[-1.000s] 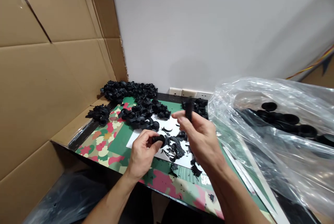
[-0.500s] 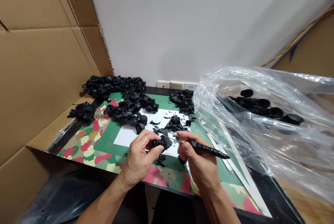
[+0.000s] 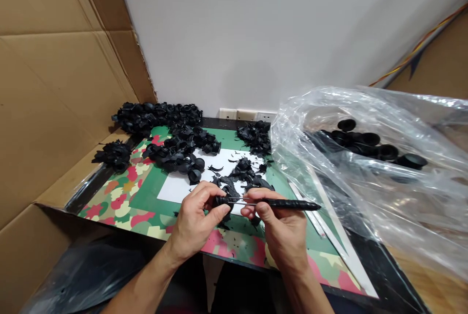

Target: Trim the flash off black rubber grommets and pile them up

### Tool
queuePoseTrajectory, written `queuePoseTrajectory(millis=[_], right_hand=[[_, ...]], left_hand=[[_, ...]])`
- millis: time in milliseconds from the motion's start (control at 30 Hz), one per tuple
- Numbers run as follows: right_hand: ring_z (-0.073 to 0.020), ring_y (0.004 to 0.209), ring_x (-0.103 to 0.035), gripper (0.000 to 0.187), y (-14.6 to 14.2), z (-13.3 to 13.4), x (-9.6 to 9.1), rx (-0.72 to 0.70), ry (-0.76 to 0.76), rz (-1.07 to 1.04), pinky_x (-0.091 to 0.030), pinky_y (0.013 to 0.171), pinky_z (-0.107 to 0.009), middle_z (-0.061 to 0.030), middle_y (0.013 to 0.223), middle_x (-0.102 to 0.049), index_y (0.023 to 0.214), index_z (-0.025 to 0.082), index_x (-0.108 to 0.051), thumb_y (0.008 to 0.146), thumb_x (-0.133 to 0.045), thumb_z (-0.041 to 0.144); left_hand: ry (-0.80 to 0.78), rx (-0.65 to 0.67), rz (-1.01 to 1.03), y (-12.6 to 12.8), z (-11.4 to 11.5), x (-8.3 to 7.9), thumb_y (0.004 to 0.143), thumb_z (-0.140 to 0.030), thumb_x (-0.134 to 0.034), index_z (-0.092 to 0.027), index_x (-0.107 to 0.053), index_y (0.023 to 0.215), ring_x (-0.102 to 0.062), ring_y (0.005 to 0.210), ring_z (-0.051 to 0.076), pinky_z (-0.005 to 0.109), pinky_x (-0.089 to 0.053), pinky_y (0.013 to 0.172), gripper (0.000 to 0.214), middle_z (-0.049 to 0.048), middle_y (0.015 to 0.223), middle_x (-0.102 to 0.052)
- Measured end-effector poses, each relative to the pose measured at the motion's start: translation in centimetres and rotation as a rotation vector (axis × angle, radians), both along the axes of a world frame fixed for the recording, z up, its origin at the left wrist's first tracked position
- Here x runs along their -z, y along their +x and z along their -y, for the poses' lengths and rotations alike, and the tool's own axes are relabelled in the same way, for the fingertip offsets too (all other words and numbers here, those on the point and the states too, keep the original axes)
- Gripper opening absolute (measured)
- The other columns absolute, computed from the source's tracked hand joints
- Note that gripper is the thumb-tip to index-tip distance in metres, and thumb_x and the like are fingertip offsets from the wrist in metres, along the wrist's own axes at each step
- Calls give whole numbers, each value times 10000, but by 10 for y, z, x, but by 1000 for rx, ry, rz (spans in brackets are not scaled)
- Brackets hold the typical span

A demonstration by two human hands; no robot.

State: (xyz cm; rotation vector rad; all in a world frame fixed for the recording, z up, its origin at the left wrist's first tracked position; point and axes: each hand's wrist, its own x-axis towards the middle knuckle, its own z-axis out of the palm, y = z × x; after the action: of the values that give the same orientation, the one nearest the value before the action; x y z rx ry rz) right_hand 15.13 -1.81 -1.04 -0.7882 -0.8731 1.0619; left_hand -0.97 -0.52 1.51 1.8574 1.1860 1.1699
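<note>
The thumb and bent fingers of the left hand (image 3: pixel 200 214) grasp a short, ribbed, black rubbery piece (image 3: pixel 220 201), held just above the work surface with its end towards the right hand (image 3: pixel 284 224). That hand's thumb and fingers close round a slim black tool with a dark wrapped handle and thin metal end (image 3: pixel 292 204); the metal reaches the piece, though whether it enters cannot be told. Beneath and just beyond the hands, curled black scraps (image 3: pixel 244 166) lie scattered on a flat white sheet (image 3: pixel 170 188), which rests on a green mat (image 3: pixel 148 202) over a camouflage-patterned covering (image 3: pixel 117 204) in red, cream and green. Left of the scraps sits a cluster of ribbed black pieces (image 3: pixel 177 153), and a larger black pile (image 3: pixel 157 118) lies behind it. A small black heap (image 3: pixel 113 155) rests at the left edge, another heap of black shreds (image 3: pixel 255 137) at the back right. Farther right, a clear plastic bag (image 3: pixel 288 128) holds round, open-ended black pieces (image 3: pixel 369 141); long white strips (image 3: pixel 353 258) lie near it. Brown cardboard panels (image 3: pixel 47 104) stand at left, beside a pale wall (image 3: pixel 234 26).
</note>
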Motion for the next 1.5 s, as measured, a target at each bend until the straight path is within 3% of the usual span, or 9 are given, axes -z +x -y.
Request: queuePoseTrajectory(millis=[400, 567, 633, 700, 867, 1000, 1233, 1367, 1500], right_hand=[[-152, 595, -659, 64, 2, 5, 5, 21, 231, 230, -560, 533, -275, -42, 815, -668, 820, 210, -711, 830, -656, 242], [-176, 717, -657, 104, 10, 3, -2, 357, 449, 670, -540, 656, -303, -31, 774, -677, 833, 216, -680, 805, -651, 121], [-172, 704, -653, 98, 18, -3, -4, 590, 419, 678, -531, 662, -310, -28, 784, -673, 816, 212, -673, 799, -650, 118], [-165, 652, -647, 34, 24, -8, -5, 676, 323, 593, -524, 638, -314, -29, 776, -669, 798, 199, -671, 800, -662, 166], [-122, 435, -566, 211, 18, -5, 0, 272, -31, 255, -477, 485, -284, -21, 658, -655, 819, 158, -673, 798, -666, 368], [-102, 414, -534, 315, 8, 1, 7, 90, -135, 59, -424, 444, -256, -23, 673, -644, 785, 150, -659, 752, -688, 463], [-63, 357, -351, 351, -2, 4, 0, -225, -331, 167, -259, 373, -201, 61, 402, -441, 714, 135, -647, 734, -690, 483], [-58, 387, -345, 338, -12, 3, -3, -270, -349, 207, -244, 362, -194, 38, 472, -494, 621, 146, -622, 686, -713, 465], [-51, 362, -325, 331, -20, 3, 2, -247, -393, 83, -227, 339, -190, 33, 472, -508, 621, 148, -612, 667, -714, 459]], left_hand=[[-188, -6, 188, 4, 1, 6, 747, -222, -672, -172, -667, 838, -523, 679, 125, 223, -426, 590, 104, 21, 800, -579], [-460, 53, 343, 10, 12, 0, 742, -272, -666, -146, -638, 811, -484, 507, 91, 209, -406, 475, 147, -12, 645, -535], [-467, 63, 364, 10, 15, -3, 713, -262, -692, -141, -636, 782, -488, 510, 85, 199, -399, 471, 151, -10, 660, -541], [-445, 29, 374, 8, 15, -3, 685, -240, -714, -139, -644, 787, -477, 513, 77, 188, -386, 468, 160, -17, 659, -532], [-345, -52, 362, 3, 8, 7, 660, -211, -725, -142, -673, 795, -496, 596, 94, 199, -414, 520, 160, 12, 762, -563], [-266, -57, 333, 2, 6, 13, 671, -206, -717, -153, -685, 792, -524, 640, 117, 218, -441, 560, 136, 23, 780, -578], [-187, -44, 296, 1, 6, 16, 696, -185, -716, -164, -696, 819, -570, 792, 169, 236, -466, 645, 127, 50, 837, -607], [-251, -31, 387, 3, 6, 15, 658, -168, -744, -166, -706, 811, -579, 773, 157, 233, -485, 659, 157, 44, 841, -622], [-496, -62, 598, 5, 5, 16, 602, -222, -799, -141, -694, 822, -556, 578, 109, 212, -481, 545, 257, 13, 685, -629]])
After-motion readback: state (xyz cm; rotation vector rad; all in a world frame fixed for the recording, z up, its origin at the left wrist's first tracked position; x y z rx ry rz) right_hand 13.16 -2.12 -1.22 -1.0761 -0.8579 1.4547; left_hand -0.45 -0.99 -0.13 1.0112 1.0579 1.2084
